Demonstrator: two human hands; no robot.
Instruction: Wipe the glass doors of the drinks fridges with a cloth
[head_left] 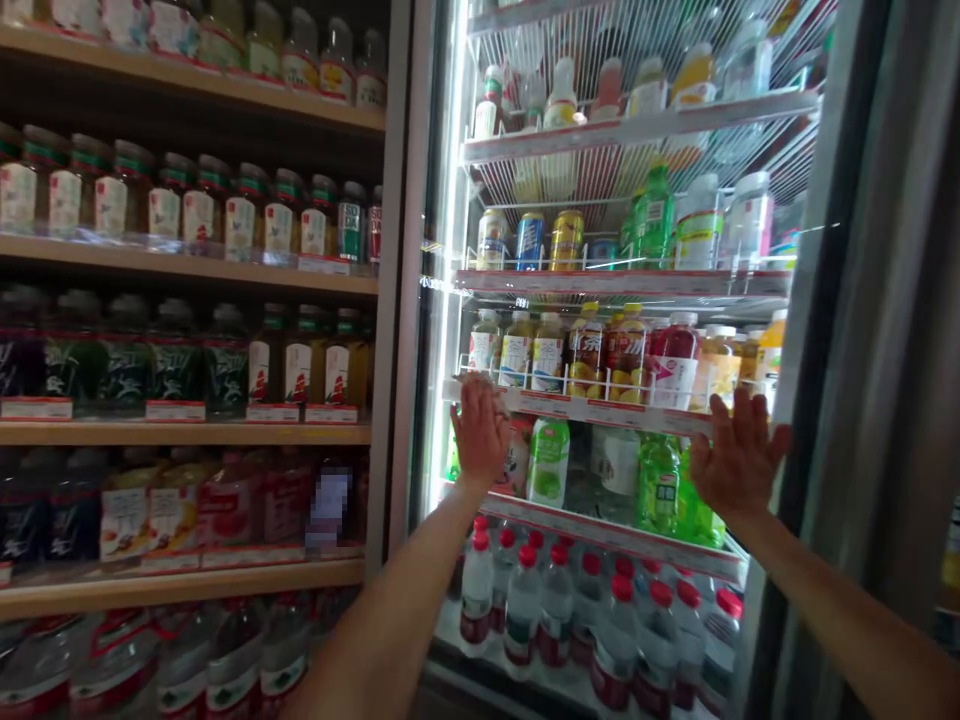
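My left hand [481,432] is up at the left end of a fridge shelf's front rail [585,408]. Its fingers point upward over a small pale, crumpled thing that looks like a cloth [498,401], partly hidden behind them. At the rail's right end, my right hand [739,450] is raised with fingers spread and nothing in it. Whether it touches the rail I cannot tell. Just above the rail stand drink bottles, among them a dark red one [674,362] and brown tea bottles [586,352]. Below, a green-labelled bottle [549,462] stands between my hands.
On the left, wooden shelves [187,432] carry rows of bottled drinks. Red-capped water bottles [556,605] fill the fridge bottom. Cans [530,241] and more bottles stand on upper wire shelves. A dark upright frame [847,300] borders the fridge on the right.
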